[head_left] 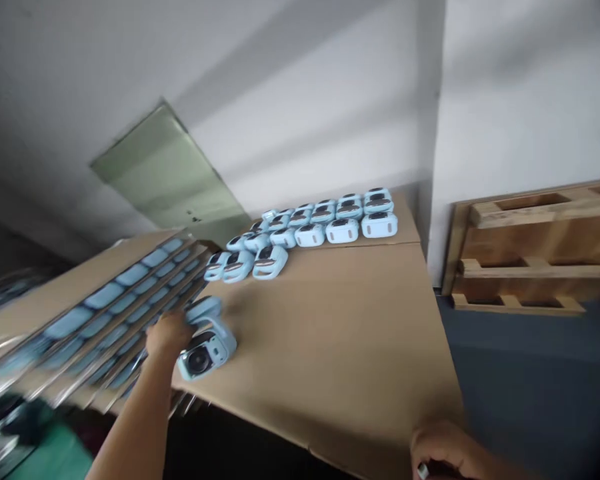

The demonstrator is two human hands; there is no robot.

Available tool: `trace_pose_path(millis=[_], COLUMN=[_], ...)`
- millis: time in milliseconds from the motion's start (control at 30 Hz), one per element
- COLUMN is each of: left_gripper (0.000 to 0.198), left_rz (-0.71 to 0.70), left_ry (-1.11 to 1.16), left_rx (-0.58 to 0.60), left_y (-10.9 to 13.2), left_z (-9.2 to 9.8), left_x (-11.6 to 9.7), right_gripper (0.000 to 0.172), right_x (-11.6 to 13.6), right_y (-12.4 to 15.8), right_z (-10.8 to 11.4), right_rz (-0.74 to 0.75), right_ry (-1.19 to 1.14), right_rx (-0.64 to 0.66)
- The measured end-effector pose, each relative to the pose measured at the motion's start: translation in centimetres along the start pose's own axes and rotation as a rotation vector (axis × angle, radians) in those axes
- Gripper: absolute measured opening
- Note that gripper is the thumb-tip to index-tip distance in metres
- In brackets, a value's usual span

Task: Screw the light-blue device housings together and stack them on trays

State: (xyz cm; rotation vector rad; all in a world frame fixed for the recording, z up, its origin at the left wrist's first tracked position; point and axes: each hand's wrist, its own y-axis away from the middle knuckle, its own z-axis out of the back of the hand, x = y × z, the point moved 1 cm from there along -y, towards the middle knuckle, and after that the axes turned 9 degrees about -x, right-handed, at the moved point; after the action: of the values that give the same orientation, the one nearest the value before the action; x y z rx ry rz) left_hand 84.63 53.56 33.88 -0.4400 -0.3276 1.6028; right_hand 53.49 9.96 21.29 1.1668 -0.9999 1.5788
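Pretty basic setup: my left hand (169, 333) and forearm (141, 407) are bare, my right hand's (443, 448) bare too, kinda blurry.

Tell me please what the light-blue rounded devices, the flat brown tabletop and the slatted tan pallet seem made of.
Devices: probably plastic, satin; smooth moulded shells. Tabletop: perhaps cardboard, matte; plain brown surface with a seam. Pallet: apparently wood, unpainted; tan, blocky boards.

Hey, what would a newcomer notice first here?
Probably the pale blue devices, in rows at the far end of the cardboard surface. Then the left hand, beside more of them near the surface's left edge. Further left is a layered stack; at far right, a wooden pallet.
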Motion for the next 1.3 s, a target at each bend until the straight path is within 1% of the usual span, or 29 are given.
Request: trace_pose_path(millis=[100, 233, 300, 367, 400, 467, 500, 567, 600, 633, 667, 700, 767, 800, 867, 933, 967, 1067, 1167, 1200, 1233, 1300], left_gripper=[0.024, 0.025, 0.025, 0.026, 0.025, 0.022, 0.021, 0.027, 0.031, 0.037, 0.046, 0.056, 0.072, 0.074, 0.071, 0.067, 0.066, 0.067, 0.064, 0.061, 0.058, 0.055], left_rz=[0.035, 0.159, 0.255, 0.375, 0.438, 0.556, 0.617, 0.744, 0.808, 0.869, 0.931, 0.994, 1.115, 1.169, 1.240, 1.251, 1.244, 1.213, 1.200, 1.193, 1.185, 1.184], left_ry=[-0.101, -0.159, -0.129, -0.028, 0.057, 0.241, 0.321, 0.430, 0.475, 0.532, 0.604, 0.691, 0.868, 0.936, 0.988, 0.928, 0.884, 0.785, 0.719, 0.684, 0.649, 0.583], left_rx=[-0.041, -0.201, -0.281, -0.325, -0.341, -0.363, -0.381, -0.455, -0.513, -0.572, -0.628, -0.675, -0.760, -0.810, -0.918, -1.005, -1.024, -1.030, -1.008, -0.990, -0.962, -0.931], left_y=[6.4, 16.1, 22.0, 28.8, 32.5, 40.1, 43.9, 50.8, 53.9, 56.8, 59.4, 61.7, 65.9, 67.8, 71.2, 74.2, 75.6, 79.4, 82.4, 83.2, 83.8, 84.9], left_z=[3.2, 6.6, 8.4, 10.2, 11.1, 12.8, 13.5, 14.7, 15.1, 15.4, 15.5, 15.7, 15.8, 16.0, 16.5, 17.3, 17.7, 18.9, 19.8, 20.1, 20.3, 20.5], left_x=[-1.6, -4.6, -6.1, -8.0, -9.2, -12.4, -14.4, -18.8, -21.1, -23.4, -25.6, -27.7, -31.6, -33.4, -36.5, -39.2, -40.3, -42.7, -44.1, -44.5, -44.9, -45.6], right_gripper=[0.050, 0.049, 0.046, 0.044, 0.045, 0.048, 0.048, 0.049, 0.049, 0.050, 0.050, 0.048, 0.042, 0.040, 0.039, 0.039, 0.039, 0.039, 0.039, 0.038, 0.037, 0.036], right_x=[-0.5, -1.3, -1.6, -1.9, -2.0, -2.2, -2.3, -2.1, -1.8, -1.4, -0.9, -0.3, 0.7, 1.1, 1.5, 1.7, 1.8, 2.0, 2.3, 2.3, 2.2, 1.9], right_y=[0.0, 0.1, 0.4, 1.0, 1.4, 2.4, 2.9, 4.2, 4.8, 5.5, 6.3, 7.2, 9.5, 11.0, 14.3, 17.9, 19.6, 24.2, 27.5, 28.4, 29.2, 30.7], right_z=[1.3, 3.9, 5.2, 6.3, 6.5, 6.5, 6.2, 5.2, 4.5, 3.7, 2.8, 1.9, -0.1, -1.0, -2.7, -4.1, -4.7, -6.1, -7.1, -7.3, -7.6, -8.0], right_rz=[0.121, 0.186, 0.182, 0.177, 0.173, 0.119, 0.062, -0.077, -0.115, -0.097, -0.025, 0.082, 0.298, 0.374, 0.457, 0.501, 0.519, 0.609, 0.768, 0.787, 0.764, 0.617], right_ry=[-0.077, -0.202, -0.265, -0.317, -0.344, -0.410, -0.453, -0.504, -0.498, -0.473, -0.429, -0.375, -0.259, -0.210, -0.146, -0.117, -0.108, -0.049, 0.021, 0.038, 0.056, 0.099], right_rx=[0.162, 0.407, 0.523, 0.639, 0.709, 0.878, 0.978, 1.156, 1.224, 1.278, 1.319, 1.357, 1.454, 1.514, 1.629, 1.713, 1.744, 1.792, 1.758, 1.757, 1.780, 1.877])
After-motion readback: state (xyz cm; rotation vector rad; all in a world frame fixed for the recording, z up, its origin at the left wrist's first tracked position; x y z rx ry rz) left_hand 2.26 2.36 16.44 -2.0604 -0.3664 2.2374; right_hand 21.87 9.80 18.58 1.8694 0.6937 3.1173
